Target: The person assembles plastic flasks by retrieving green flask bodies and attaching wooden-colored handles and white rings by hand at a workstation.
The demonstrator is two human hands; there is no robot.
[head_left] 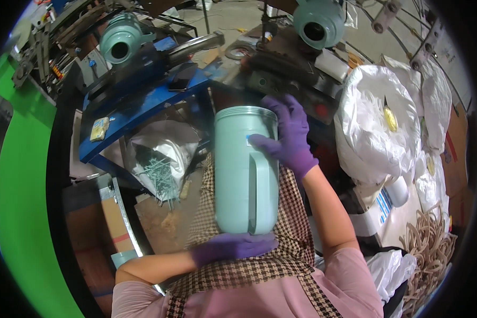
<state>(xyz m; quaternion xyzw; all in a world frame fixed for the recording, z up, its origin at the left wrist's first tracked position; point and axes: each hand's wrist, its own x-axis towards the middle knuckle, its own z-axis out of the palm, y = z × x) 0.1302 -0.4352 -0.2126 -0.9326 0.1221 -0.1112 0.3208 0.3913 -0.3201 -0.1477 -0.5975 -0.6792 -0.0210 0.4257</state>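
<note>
A pale green plastic jug point(231, 175) is upright in front of my apron, its threaded rim at the top and its long handle point(262, 191) toward me on the right. My left hand point(236, 247), in a purple glove, lies beneath the base and supports it. At the upper right side, my right hand point(289, 135), gloved too, steadies the jug. Its thumb crosses the front beside a small blue-and-white sticker point(249, 140), while its fingers spread near the rim. Part of the left fingers is hidden by the base.
A blue bench point(143, 108) holds a phone point(183, 77) and a small yellow packet point(99, 129). Two similar green jugs point(121, 38) stand beyond. Below the bench, a bag contains thin green plastic pieces point(160, 177). At right are a large white sack point(350, 127) and heaped brown strips point(429, 249).
</note>
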